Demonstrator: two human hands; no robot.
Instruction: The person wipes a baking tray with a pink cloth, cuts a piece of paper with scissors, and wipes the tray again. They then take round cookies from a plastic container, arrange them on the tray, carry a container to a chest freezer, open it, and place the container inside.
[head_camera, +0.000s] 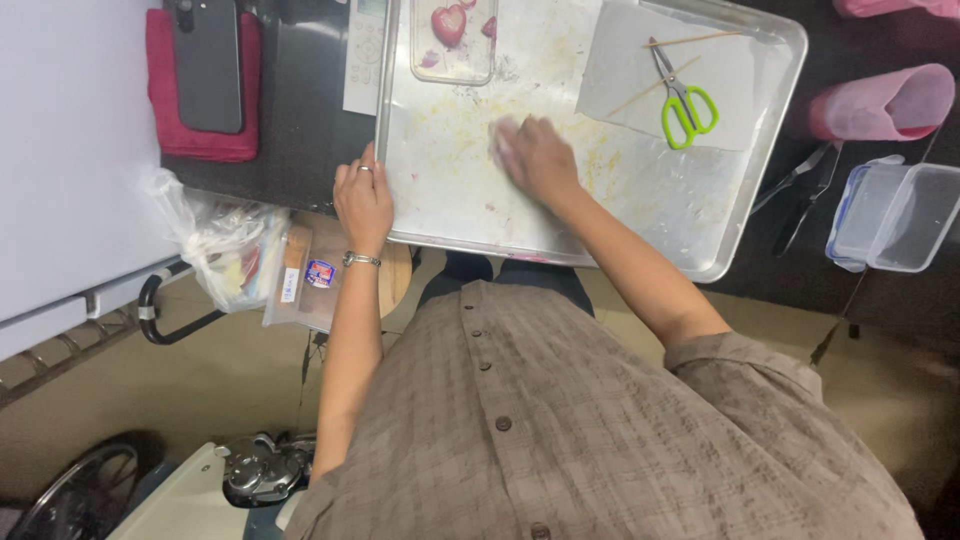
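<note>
From the head camera I saw the right hand (537, 160) pressed flat on the tray (640, 215), fingers together over a small pale wad (503, 140) — a cloth or tissue, I could not tell which — that showed only at the fingertips. The wad sat near the middle of the tray, on a surface smeared with yellowish and pink residue. Whether the hand actually gripped the wad or just pushed down on it, I could not tell.

The left hand (362, 200) lay on the tray's left rim, fingers curled over the edge and clamped on it; it wore a ring and a wrist bracelet.

At the tray's far end lay a clear case (453, 40) with red hearts, and to its right a paper sheet (665, 75) carrying green scissors (683, 100) and thin sticks (700, 40). Off the tray, a phone (207, 62) rested on a red cloth (200, 140) to the left — a clear box (895, 215) and tongs (805, 190) stood to the right.
</note>
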